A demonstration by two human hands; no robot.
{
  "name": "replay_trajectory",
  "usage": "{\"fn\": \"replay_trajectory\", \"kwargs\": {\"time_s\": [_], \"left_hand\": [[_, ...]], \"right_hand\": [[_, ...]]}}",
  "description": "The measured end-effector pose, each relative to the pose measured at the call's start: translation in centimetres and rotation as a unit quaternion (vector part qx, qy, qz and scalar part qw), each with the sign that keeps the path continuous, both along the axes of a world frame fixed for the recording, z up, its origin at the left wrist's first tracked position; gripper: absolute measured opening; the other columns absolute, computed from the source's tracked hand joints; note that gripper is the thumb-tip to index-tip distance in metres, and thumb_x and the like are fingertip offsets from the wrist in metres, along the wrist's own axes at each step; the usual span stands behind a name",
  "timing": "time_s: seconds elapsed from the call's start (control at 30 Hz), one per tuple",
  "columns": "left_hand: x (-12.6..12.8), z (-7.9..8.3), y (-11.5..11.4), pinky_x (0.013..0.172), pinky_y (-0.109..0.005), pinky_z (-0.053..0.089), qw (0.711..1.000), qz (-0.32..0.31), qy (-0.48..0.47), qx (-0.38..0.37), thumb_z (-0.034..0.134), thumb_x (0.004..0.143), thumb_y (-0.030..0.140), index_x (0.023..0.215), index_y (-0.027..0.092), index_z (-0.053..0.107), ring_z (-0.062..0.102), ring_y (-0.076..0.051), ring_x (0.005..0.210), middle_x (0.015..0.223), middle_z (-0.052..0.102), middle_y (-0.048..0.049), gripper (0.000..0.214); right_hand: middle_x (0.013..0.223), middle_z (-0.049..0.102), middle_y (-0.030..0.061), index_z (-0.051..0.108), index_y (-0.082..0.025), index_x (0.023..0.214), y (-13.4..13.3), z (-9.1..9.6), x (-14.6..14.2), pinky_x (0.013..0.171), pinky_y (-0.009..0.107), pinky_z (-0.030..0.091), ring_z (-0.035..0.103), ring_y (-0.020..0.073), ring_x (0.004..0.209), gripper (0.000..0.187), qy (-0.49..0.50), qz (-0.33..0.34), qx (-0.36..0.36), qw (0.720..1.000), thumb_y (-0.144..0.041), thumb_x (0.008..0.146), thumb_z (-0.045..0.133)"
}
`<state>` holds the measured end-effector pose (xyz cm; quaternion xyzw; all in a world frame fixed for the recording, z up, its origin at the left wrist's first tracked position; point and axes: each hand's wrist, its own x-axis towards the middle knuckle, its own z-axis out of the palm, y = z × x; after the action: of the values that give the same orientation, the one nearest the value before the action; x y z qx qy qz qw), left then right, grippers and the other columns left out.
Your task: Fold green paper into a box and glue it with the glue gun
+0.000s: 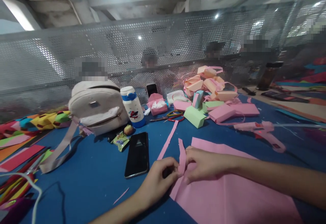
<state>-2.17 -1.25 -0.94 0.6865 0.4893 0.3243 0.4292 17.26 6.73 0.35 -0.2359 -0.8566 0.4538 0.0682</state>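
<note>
A narrow pink paper strip (181, 152) stands up at the left edge of a large pink paper sheet (229, 197), its lower end meeting the sheet there. My left hand (159, 180) pinches the strip low down between thumb and index finger. Just right of it, my right hand (201, 163) is closed on the sheet, thumb low on the paper and fingers bent beside the strip. Whether the strip is still joined to the sheet is hidden by my fingers. A second loose pink strip (168, 139) lies on the blue table beyond my left hand.
Left of my hands lie a black phone (137, 154) and a snack packet (121, 141). Behind stand a white backpack (98, 107) and a bottle (132, 107). Scissors (169, 116), folded paper pieces (195, 116) and a pink glue gun (263, 130) lie farther back.
</note>
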Motion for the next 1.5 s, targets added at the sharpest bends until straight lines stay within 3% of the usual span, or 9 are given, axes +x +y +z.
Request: {"fn": "replay_trajectory", "kwargs": {"time_s": [0.43,0.63,0.8,1.03,1.27,1.5], "left_hand": [[-0.1,-0.3,0.2,0.058,-0.022,0.029,1.000,0.008,0.019,-0.011,0.061,0.084,0.027,0.074,0.015,0.059,0.039,-0.011,0.062,0.065,0.047,0.0044,0.015],[-0.3,0.1,0.4,0.059,-0.022,0.030,0.999,-0.020,0.037,-0.035,0.059,0.085,0.030,0.078,0.015,0.062,0.040,-0.012,0.064,0.067,0.048,0.0037,0.017],[-0.7,0.2,0.7,0.056,-0.021,0.028,0.996,-0.045,0.071,-0.035,0.061,0.079,0.020,0.074,0.015,0.060,0.040,-0.011,0.061,0.064,0.047,0.0053,0.007],[-0.6,0.0,1.0,0.054,-0.021,0.026,0.994,-0.042,0.080,-0.057,0.059,0.073,0.012,0.067,0.017,0.055,0.038,-0.010,0.058,0.058,0.042,0.0072,0.009],[-0.3,0.7,0.7,0.056,-0.021,0.027,0.992,-0.041,0.116,-0.023,0.056,0.077,0.011,0.064,0.018,0.046,0.039,-0.011,0.060,0.062,0.045,0.0054,0.018],[-0.7,0.1,0.7,0.057,-0.021,0.027,0.995,-0.043,0.084,-0.028,0.059,0.077,0.011,0.066,0.018,0.049,0.039,-0.011,0.060,0.061,0.042,0.0058,0.016]], "right_hand": [[0.091,0.069,-0.0002,0.078,-0.021,0.098,0.6,-0.9,0.4,0.080,0.023,0.044,0.060,0.0167,0.087,0.023,0.033,0.037,0.007,0.999,-0.026,0.076,0.076],[0.091,0.069,0.0006,0.078,-0.021,0.098,0.4,-0.3,0.4,0.081,0.025,0.044,0.060,0.0184,0.090,0.022,0.011,0.034,0.025,0.999,-0.025,0.077,0.073],[0.098,0.068,0.0022,0.079,-0.024,0.096,0.2,0.1,0.3,0.089,0.028,0.042,0.056,0.0218,0.102,0.019,-0.013,0.040,0.046,0.998,-0.028,0.078,0.072],[0.095,0.065,0.0024,0.081,-0.027,0.091,0.2,-0.6,0.1,0.088,0.031,0.039,0.051,0.0248,0.106,0.020,-0.050,0.014,0.056,0.997,-0.035,0.074,0.078],[0.093,0.071,0.0001,0.080,-0.026,0.092,0.5,-1.0,-0.1,0.095,0.032,0.034,0.057,0.0212,0.103,0.017,0.016,0.047,0.062,0.997,-0.032,0.077,0.077],[0.104,0.075,-0.0035,0.079,-0.027,0.093,0.9,-1.2,-0.1,0.098,0.030,0.034,0.061,0.0184,0.102,0.016,0.074,0.065,0.034,0.995,-0.031,0.077,0.077]]}}
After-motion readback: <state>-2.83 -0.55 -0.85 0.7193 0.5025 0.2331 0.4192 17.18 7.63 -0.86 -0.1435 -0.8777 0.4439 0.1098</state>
